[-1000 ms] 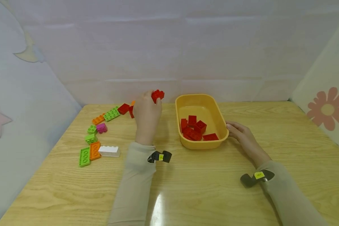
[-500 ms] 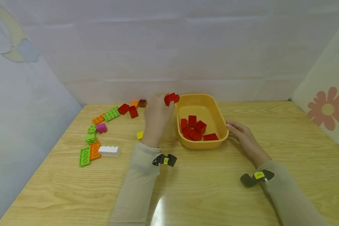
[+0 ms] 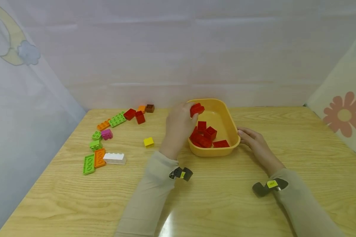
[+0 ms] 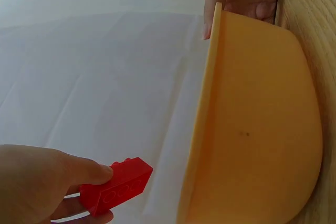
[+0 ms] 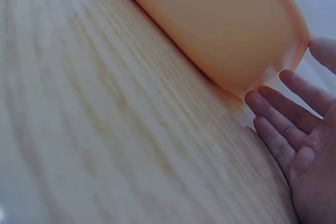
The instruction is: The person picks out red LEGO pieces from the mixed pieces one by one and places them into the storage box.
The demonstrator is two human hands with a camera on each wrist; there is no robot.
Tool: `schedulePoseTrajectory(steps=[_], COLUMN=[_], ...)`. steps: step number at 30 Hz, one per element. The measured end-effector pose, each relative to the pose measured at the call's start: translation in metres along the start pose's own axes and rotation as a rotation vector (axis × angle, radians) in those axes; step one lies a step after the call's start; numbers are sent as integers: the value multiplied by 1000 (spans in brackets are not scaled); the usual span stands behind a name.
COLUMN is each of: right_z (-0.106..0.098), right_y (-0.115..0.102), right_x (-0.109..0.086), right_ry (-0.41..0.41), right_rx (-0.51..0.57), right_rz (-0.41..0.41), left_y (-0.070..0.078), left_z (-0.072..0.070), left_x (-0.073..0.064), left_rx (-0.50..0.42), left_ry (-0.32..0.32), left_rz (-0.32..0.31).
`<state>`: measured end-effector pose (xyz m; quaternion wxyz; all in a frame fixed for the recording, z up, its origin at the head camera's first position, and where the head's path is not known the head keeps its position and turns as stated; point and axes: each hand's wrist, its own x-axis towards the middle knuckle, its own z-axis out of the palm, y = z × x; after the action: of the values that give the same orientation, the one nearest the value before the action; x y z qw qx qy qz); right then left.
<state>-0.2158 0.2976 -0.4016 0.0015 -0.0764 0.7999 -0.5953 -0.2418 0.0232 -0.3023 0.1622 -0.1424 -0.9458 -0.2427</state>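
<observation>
My left hand [image 3: 179, 126] pinches a red toy brick [image 3: 197, 109] between thumb and fingers, over the left rim of the yellow plastic bin [image 3: 222, 120]. The left wrist view shows the brick [image 4: 118, 184] held above the rim of the bin [image 4: 257, 119], its hollow underside partly turned to the camera. Several red bricks [image 3: 210, 133] lie in the near part of the bin. My right hand [image 3: 256, 146] rests against the bin's right side. In the right wrist view its fingers [image 5: 273, 108] are extended, with the tips at the bin's wall.
Left of the bin stands a small yellow brick [image 3: 148, 142]. Farther left lie a white brick [image 3: 114, 158], a purple brick [image 3: 107, 134], several green and orange pieces [image 3: 117, 119], two red bricks [image 3: 140, 117] and a brown one [image 3: 150, 108]. A pale cloth wall closes the table's back.
My left hand has carried the red brick rightward, from the table's back to over the bin's left rim, uncovering the yellow and brown bricks. The right hand and bin have stayed put.
</observation>
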Motion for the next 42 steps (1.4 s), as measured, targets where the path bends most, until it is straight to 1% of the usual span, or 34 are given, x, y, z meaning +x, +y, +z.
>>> schedulePoseTrajectory(steps=[4,9,16,19,23,27,31,35,39,42], right_z=[0,0,-1,0,0,0,0,0,0,0], right_y=[0,0,0,0,-1,0,0,0,1,1], right_x=[0,1,1,2,2,2,3,3,3,3], right_ry=[-2,-2,2,10,14,15,17,16,15,15], right_rx=[6,4,-8,-4,-4,-10,-13,-20,-32,-39], right_rz=[-3,3,10,1,1,4,-1,1,0,0], left_y=[7,15,24,27,29,31,32,34,36,36], left_z=[9,18,27,31,34,39,41,42,43,43], left_x=[-4,-7,-10,-12,-14,-16,-18,-19,-19,-20], left_rx=[23,64,124,137,167,162,145,146,174,198], left_ry=[-9,-14,-61,-79,-85,-90,-120,-173,-236,-272], left_rz=[60,159,213,249,292,319,319,314,332,342])
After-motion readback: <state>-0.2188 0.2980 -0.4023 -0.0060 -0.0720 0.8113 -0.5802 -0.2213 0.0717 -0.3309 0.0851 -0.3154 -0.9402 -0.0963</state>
